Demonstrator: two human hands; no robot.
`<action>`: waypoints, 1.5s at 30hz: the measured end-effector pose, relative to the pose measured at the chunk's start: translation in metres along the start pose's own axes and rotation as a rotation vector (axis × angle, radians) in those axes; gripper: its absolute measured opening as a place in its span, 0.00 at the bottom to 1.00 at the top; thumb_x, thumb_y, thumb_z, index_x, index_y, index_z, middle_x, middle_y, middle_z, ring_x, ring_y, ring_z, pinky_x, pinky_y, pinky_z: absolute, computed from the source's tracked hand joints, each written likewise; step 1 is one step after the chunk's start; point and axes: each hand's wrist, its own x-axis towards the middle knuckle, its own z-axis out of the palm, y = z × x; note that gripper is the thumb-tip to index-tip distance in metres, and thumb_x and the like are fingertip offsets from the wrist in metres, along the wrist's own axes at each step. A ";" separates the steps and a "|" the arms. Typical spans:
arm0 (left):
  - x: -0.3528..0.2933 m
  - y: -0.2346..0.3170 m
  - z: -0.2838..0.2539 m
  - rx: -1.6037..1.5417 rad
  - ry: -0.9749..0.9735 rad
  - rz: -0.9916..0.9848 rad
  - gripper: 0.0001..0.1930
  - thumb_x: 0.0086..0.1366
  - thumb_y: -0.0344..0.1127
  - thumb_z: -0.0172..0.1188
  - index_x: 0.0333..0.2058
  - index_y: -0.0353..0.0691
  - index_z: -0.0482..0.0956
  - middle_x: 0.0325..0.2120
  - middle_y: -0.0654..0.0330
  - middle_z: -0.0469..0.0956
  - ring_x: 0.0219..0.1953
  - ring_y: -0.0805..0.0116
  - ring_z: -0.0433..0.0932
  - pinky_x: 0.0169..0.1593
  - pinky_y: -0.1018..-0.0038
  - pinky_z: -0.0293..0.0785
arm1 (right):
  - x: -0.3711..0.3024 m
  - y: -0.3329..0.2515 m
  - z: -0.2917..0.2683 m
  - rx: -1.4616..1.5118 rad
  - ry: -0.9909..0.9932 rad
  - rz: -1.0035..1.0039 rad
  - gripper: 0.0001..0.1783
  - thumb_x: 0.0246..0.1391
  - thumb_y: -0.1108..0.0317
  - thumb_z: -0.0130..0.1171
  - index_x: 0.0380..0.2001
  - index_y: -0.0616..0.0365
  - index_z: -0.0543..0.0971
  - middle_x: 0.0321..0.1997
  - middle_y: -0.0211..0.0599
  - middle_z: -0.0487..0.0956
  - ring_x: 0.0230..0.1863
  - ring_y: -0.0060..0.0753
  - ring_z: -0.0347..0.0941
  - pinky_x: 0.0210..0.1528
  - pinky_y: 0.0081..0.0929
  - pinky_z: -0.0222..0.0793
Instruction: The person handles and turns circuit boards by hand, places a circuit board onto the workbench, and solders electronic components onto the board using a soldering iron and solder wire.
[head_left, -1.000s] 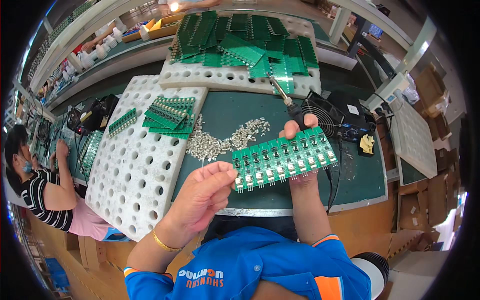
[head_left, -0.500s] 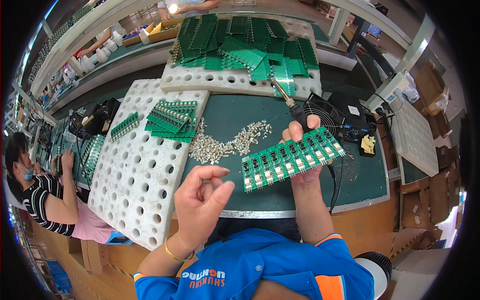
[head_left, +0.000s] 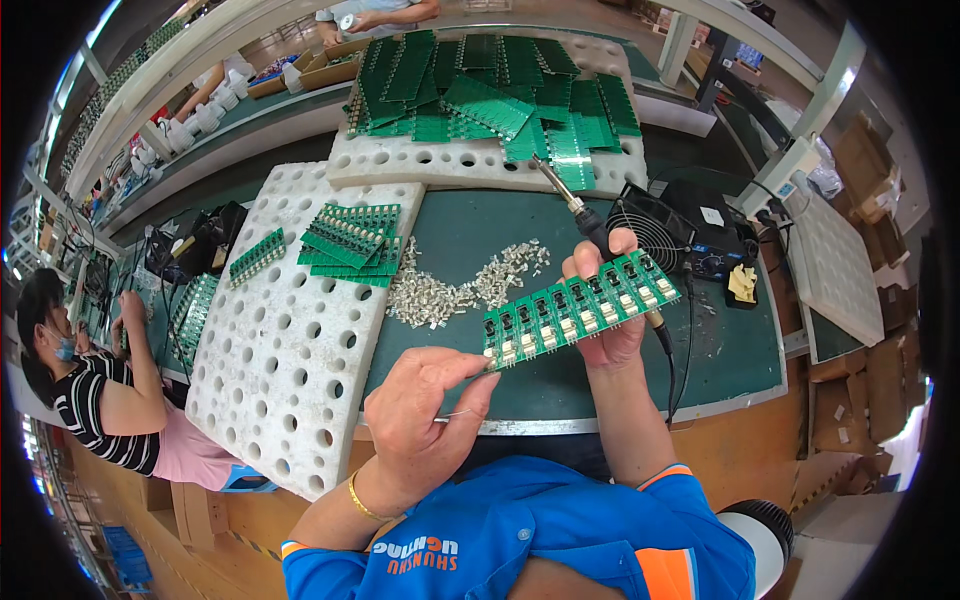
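Observation:
A green circuit board strip (head_left: 578, 312) with rows of black parts and white connectors is held up, tilted, over the table's front edge. My right hand (head_left: 612, 345) grips its right part from behind. The same hand also holds a soldering iron (head_left: 592, 224), its metal tip pointing up and away to the left. My left hand (head_left: 425, 400) has thumb and index finger closed at the strip's lower left corner, beside the end connector. A thin shiny strand, perhaps solder wire, shows by the left thumb. The right fingertips behind the strip are partly hidden.
Small white connectors (head_left: 430, 298) lie heaped on the green table (head_left: 450, 225). Foam slabs (head_left: 270, 370) carry several finished-looking strips (head_left: 350, 240) and a pile of green boards (head_left: 485, 105). A fan (head_left: 640, 235) and black soldering station (head_left: 705, 225) stand right. A co-worker (head_left: 110, 400) sits left.
My left hand has moved right and closed its fingertips on the strip's left corner; before, it was apart from it. The strip has shifted slightly up and left. The right hand keeps its grip.

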 end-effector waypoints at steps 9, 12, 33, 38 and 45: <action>-0.001 -0.014 0.007 0.052 -0.020 -0.005 0.11 0.51 0.20 0.68 0.33 0.34 0.79 0.27 0.53 0.81 0.30 0.60 0.82 0.31 0.72 0.77 | -0.002 -0.001 0.001 -0.136 0.109 -0.021 0.28 0.48 0.61 0.73 0.47 0.47 0.66 0.39 0.38 0.76 0.39 0.24 0.73 0.41 0.21 0.73; -0.001 -0.019 0.010 0.105 -0.016 0.055 0.10 0.52 0.20 0.67 0.34 0.33 0.80 0.28 0.53 0.81 0.26 0.66 0.79 0.26 0.76 0.70 | -0.002 -0.001 0.006 -0.163 0.142 -0.037 0.27 0.49 0.63 0.73 0.44 0.48 0.66 0.39 0.38 0.76 0.38 0.23 0.73 0.42 0.20 0.73; 0.002 -0.029 0.013 0.255 -0.153 0.089 0.11 0.52 0.19 0.65 0.35 0.35 0.78 0.29 0.53 0.81 0.28 0.59 0.82 0.29 0.71 0.77 | -0.006 0.000 0.008 -0.265 0.277 -0.046 0.27 0.50 0.66 0.71 0.46 0.50 0.65 0.38 0.37 0.77 0.35 0.26 0.77 0.35 0.27 0.79; 0.002 -0.031 0.014 0.299 -0.170 0.100 0.10 0.53 0.20 0.65 0.35 0.35 0.78 0.29 0.53 0.81 0.28 0.59 0.81 0.29 0.71 0.77 | -0.007 0.001 0.004 -0.281 0.265 -0.036 0.26 0.50 0.67 0.71 0.46 0.51 0.65 0.39 0.37 0.78 0.36 0.28 0.78 0.37 0.29 0.81; 0.003 -0.031 0.012 0.350 -0.226 0.099 0.09 0.54 0.22 0.65 0.34 0.36 0.78 0.28 0.55 0.80 0.27 0.60 0.81 0.28 0.71 0.76 | -0.010 0.003 0.004 -0.308 0.257 -0.036 0.24 0.51 0.68 0.70 0.45 0.51 0.65 0.40 0.34 0.78 0.36 0.28 0.78 0.36 0.27 0.80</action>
